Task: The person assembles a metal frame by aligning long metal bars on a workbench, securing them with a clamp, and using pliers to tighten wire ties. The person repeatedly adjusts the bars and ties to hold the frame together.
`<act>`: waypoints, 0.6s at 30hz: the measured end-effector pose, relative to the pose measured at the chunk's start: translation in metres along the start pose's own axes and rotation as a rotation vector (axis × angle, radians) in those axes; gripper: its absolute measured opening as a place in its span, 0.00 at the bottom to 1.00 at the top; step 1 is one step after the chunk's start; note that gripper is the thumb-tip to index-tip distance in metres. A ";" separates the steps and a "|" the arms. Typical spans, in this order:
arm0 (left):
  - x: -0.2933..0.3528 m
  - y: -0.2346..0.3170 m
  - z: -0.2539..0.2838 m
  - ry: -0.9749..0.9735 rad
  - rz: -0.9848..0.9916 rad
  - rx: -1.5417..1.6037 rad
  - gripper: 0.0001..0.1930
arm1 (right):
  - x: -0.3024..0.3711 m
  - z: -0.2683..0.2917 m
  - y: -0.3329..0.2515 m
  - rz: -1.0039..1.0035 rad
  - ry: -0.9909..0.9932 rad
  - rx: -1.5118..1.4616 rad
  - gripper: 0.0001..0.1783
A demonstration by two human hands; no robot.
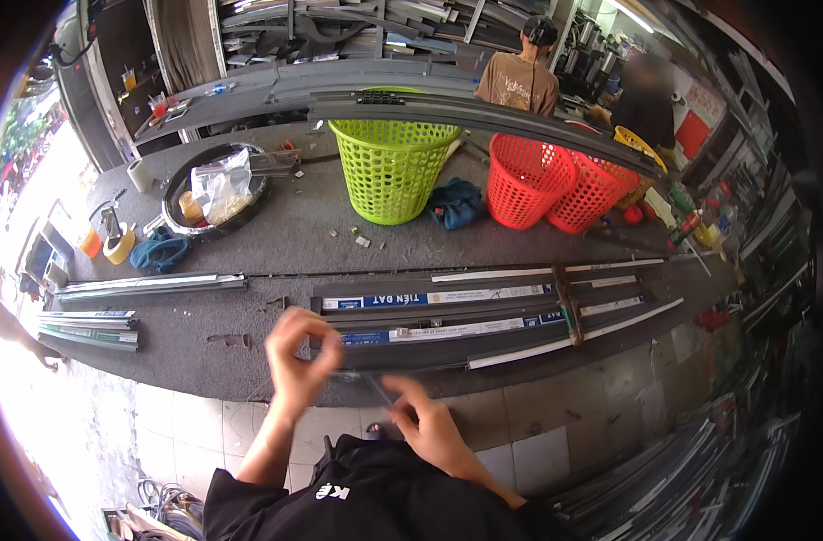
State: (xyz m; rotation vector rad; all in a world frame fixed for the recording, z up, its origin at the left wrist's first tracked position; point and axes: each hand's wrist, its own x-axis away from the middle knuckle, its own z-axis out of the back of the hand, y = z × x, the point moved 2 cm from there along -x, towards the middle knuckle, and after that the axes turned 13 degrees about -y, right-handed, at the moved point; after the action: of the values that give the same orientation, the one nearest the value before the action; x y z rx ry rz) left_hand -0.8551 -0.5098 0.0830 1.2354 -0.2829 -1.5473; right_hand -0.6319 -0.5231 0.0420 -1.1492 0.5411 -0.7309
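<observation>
My left hand (296,362) is raised at the near edge of the workbench, thumb and fingers curled into a pinch. Whatever lies between those fingertips is too small to make out. To its right and slightly nearer, my right hand (427,431) has its fingers bent around a thin grey strip (378,389), blurred by motion. Just beyond both hands lie long dark profile strips (402,317), some with blue and white labels (465,330). A narrow bar with a green part (569,311) lies across their right portion.
Bundled strips (150,285) lie at the bench's left. Farther back stand a round black tray (170,194), a lime-green basket (389,171), red baskets (524,180) and a blue cloth (456,204). Long dark strips (465,115) rest across the baskets. Two people (519,77) are beyond the bench.
</observation>
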 end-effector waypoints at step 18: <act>0.099 0.037 -0.072 -0.698 0.375 0.608 0.15 | -0.004 0.017 -0.017 0.000 -0.016 -0.513 0.16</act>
State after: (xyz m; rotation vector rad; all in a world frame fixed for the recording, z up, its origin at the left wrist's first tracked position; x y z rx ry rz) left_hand -0.7637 -0.5768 0.0245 0.9478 -1.4386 -1.5521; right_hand -0.6261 -0.5137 0.0632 -1.6277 0.7402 -0.5967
